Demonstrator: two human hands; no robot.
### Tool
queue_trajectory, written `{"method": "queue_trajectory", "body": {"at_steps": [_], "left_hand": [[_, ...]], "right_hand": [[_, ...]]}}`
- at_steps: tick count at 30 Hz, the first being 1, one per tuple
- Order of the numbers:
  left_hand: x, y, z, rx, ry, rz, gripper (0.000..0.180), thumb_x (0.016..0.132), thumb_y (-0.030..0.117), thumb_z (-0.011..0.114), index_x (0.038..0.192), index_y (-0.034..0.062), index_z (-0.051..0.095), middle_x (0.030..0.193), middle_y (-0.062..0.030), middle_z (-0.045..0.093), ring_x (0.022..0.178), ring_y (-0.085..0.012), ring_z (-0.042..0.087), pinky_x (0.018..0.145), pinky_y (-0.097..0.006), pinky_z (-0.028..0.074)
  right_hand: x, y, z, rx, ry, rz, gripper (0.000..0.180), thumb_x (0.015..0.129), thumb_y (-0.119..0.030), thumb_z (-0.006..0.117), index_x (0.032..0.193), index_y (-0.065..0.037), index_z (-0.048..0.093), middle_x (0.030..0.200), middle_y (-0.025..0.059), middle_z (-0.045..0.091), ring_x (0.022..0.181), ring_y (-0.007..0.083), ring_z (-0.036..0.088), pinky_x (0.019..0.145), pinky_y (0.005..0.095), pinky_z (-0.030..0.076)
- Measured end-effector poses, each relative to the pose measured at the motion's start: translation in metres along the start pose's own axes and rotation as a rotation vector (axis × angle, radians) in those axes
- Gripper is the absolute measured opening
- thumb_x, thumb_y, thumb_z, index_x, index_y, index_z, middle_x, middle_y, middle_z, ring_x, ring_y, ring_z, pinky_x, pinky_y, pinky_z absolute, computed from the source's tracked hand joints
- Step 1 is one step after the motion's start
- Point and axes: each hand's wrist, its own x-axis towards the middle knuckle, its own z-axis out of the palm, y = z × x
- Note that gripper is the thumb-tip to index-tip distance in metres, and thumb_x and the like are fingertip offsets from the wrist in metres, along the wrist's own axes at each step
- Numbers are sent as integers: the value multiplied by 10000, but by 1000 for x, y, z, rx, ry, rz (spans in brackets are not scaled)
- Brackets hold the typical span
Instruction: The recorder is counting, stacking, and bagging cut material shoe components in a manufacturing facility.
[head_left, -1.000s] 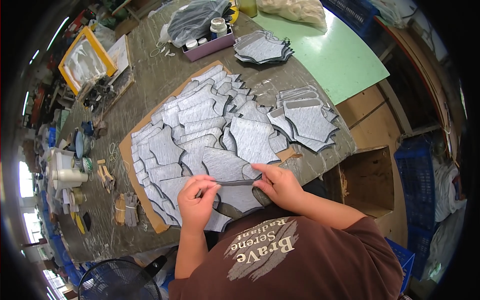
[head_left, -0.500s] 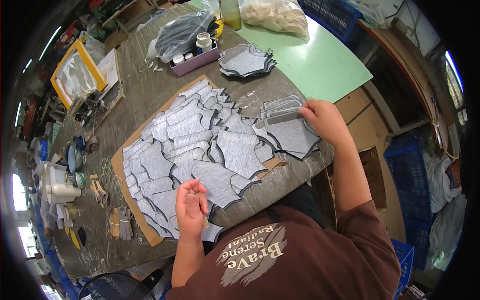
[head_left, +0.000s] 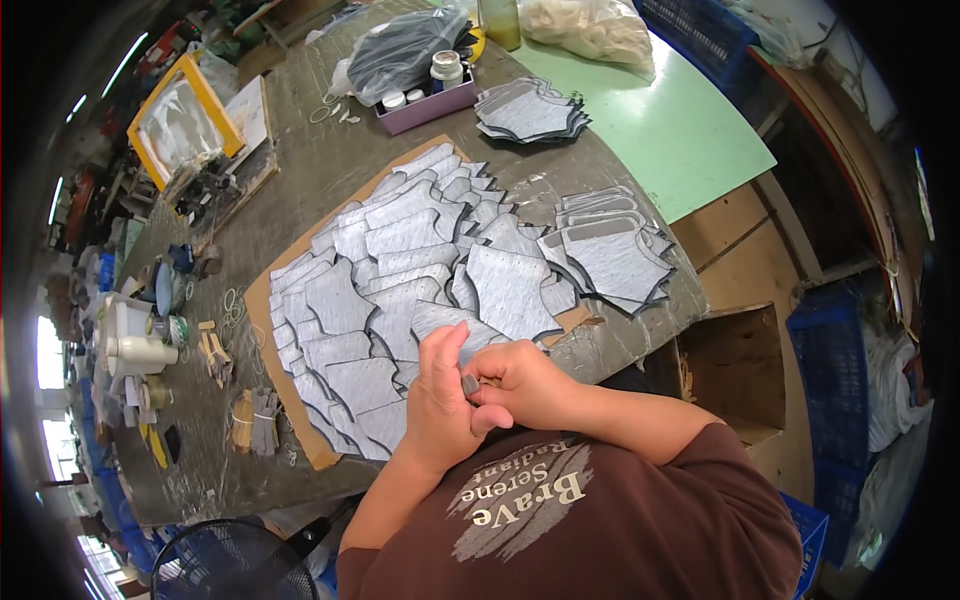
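where the grey pieces [head_left: 392,285] stop, cardboard [head_left: 262,312] edge meets wide tabletop [head_left: 305,165].

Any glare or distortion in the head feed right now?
Head view: glare on the green board; a window at far left washed out; head view's rim: black corners, fisheye bowing; head view's centre: grey pieces look fairly crisp.

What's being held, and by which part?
A small, rounded grey piece shows between the left grip and right grip; which part is held is hidden.
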Motion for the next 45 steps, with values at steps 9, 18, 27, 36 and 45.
{"method": "queue_trajectory", "body": {"at_steps": [9,18,27,36,45], "left_hand": [[-7,-7,5,-558,32,-131,807,862,594,492,1338,-27,293,1179,-162,487,754,-131,524,618,-242,448],[6,-4,-16,-327,1,-89,134,750,-27,678,830,35,591,931,-80,570,697,-139,522,608,-234,427],[17,-38,-47,-544,263,-616,42,846,23,622,839,7,584,688,-12,574,598,-64,510,560,-192,402],[6,-48,-33,-305,98,-426,29,892,10,525,871,-10,528,875,-70,632,763,-91,544,690,-222,414],[-28,-37,-46,-679,333,-685,7,855,1,582,858,7,578,734,-39,607,672,-85,584,601,-216,445]], "right_hand": [[1,-6,1,363,-86,304,39,864,-74,549,841,-56,574,717,-21,551,648,32,481,562,205,392],[-8,20,-8,789,24,198,106,901,-55,448,811,-80,498,743,-1,522,568,29,357,497,199,313],[-17,36,-27,-400,335,-91,261,833,-153,622,1073,-94,537,619,54,517,531,204,556,497,336,444],[-3,50,1,-1088,34,-192,472,831,-296,598,1262,-121,521,694,39,568,542,212,582,460,346,447],[-25,55,-6,-1003,-88,-379,477,719,-143,569,1194,-184,588,728,20,492,578,192,560,540,347,437]]}}
